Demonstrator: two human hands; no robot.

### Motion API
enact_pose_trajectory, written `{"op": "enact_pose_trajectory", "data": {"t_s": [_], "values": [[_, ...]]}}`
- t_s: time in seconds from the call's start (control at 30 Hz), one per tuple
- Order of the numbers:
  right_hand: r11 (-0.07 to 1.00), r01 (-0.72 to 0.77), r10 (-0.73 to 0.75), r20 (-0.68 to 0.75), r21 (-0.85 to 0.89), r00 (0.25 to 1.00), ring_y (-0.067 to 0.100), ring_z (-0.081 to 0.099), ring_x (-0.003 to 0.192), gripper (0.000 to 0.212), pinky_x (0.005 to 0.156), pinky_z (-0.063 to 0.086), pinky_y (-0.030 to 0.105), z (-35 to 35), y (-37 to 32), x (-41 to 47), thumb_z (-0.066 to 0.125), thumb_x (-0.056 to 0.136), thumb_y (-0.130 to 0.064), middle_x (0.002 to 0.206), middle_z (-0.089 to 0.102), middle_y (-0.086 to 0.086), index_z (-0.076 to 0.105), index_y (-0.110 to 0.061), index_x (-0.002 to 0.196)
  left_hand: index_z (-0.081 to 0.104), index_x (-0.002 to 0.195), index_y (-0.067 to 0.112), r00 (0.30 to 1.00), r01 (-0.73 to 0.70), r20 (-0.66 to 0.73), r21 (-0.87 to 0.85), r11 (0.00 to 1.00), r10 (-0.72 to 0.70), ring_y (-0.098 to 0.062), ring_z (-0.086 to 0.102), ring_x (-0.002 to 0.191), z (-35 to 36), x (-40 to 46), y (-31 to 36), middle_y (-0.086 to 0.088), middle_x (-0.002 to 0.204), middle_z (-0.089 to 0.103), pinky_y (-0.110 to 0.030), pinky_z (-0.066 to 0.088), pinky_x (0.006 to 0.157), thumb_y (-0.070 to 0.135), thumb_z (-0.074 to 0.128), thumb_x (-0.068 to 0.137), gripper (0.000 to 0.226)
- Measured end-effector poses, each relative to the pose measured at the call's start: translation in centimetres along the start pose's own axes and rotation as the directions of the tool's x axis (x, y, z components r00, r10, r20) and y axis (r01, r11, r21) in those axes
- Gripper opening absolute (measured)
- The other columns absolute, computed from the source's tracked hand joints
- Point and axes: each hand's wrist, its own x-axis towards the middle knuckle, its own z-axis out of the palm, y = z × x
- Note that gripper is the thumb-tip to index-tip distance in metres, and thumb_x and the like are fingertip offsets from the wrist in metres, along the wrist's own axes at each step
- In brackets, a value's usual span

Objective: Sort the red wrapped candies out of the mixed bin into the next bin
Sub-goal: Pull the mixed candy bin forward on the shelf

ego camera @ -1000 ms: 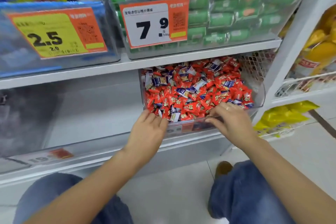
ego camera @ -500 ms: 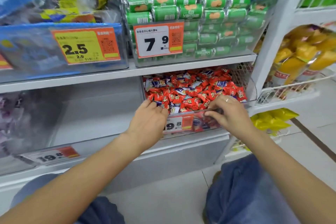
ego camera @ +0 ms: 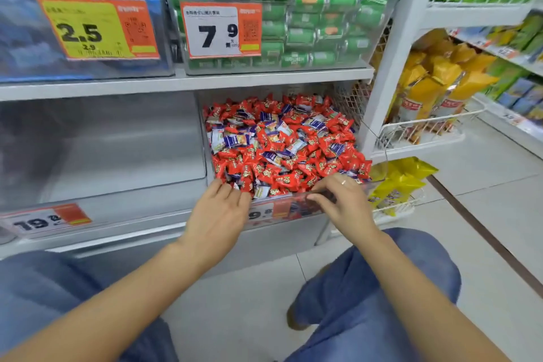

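Mixed bin (ego camera: 364, 185) sitting on the lower shelf, packed with red wrapped candies (ego camera: 266, 173) and purple-white ones. Left hand (ego camera: 219, 214) resting at its 7 o'clock rim, fingers straight. Right hand (ego camera: 342, 203) gripping the 5 o'clock rim, fingers curled. Next bin (ego camera: 117, 156) lying at 9 o'clock. Tags reading 7.9 (ego camera: 219, 31), 2.5 (ego camera: 97, 29), 19 (ego camera: 44, 219).

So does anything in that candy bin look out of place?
Yes: purple-and-white wrapped candies lie scattered among the red wrapped candies in the clear plastic bin, so two sorts are mixed. Nothing looks spilled or broken.
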Motion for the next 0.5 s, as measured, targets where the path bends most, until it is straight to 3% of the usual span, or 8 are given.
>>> {"op": "enact_pose_trajectory", "data": {"t_s": [0.13, 0.27, 0.4, 0.5], "values": [[0.994, 0.020, -0.013, 0.063, -0.106, 0.998, 0.017, 0.054, 0.076, 0.015, 0.066, 0.043, 0.029, -0.7, -0.2, 0.4, 0.074, 0.080, -0.025, 0.081, 0.060, -0.002, 0.066, -0.013, 0.086, 0.058, 0.070, 0.009, 0.991, -0.054, 0.127, 0.030, 0.998, 0.050, -0.026, 0.053, 0.056, -0.3, -0.5, -0.6, -0.007, 0.057, 0.056, -0.037, 0.033, 0.075, 0.002, 0.070, 0.052, 0.023], [0.994, 0.009, -0.003, 0.052, -0.113, 0.999, 0.020, 0.060, 0.086, 0.018, 0.073, 0.049, 0.035, -2.5, -0.6, 0.3, 0.071, 0.082, -0.029, 0.090, 0.064, -0.003, 0.068, -0.017, 0.095, 0.062, 0.076, 0.008, 0.994, -0.033, 0.104, 0.035, 0.999, 0.029, -0.029, 0.054, 0.063, -0.3, -0.7, -1.0, -0.008, 0.061, 0.058, -0.040, 0.035, 0.087, 0.009, 0.078, 0.055, 0.027], [0.997, -0.069, 0.068, -0.037, -0.040, 0.997, 0.014, 0.058, 0.088, 0.020, 0.075, 0.046, 0.031, -4.5, -0.3, 0.0, 0.061, 0.085, -0.037, 0.092, 0.063, -0.008, 0.067, -0.020, 0.094, 0.061, 0.076, 0.009, 0.996, 0.046, 0.074, -0.034, 0.998, -0.043, -0.030, 0.054, 0.069, -0.5, -0.6, -1.0, -0.008, 0.070, 0.058, -0.042, 0.035, 0.088, 0.011, 0.080, 0.051, 0.032], [0.988, -0.152, 0.149, -0.065, -0.033, 0.987, 0.010, 0.056, 0.087, 0.012, 0.075, 0.041, 0.020, -5.5, 0.3, 0.3, 0.066, 0.085, -0.029, 0.091, 0.059, -0.012, 0.067, -0.023, 0.095, 0.063, 0.081, 0.010, 0.990, 0.097, 0.120, -0.141, 0.985, -0.080, -0.030, 0.057, 0.075, -1.1, -0.3, -1.3, -0.007, 0.078, 0.060, -0.040, 0.036, 0.085, 0.027, 0.085, 0.052, 0.040]]}}
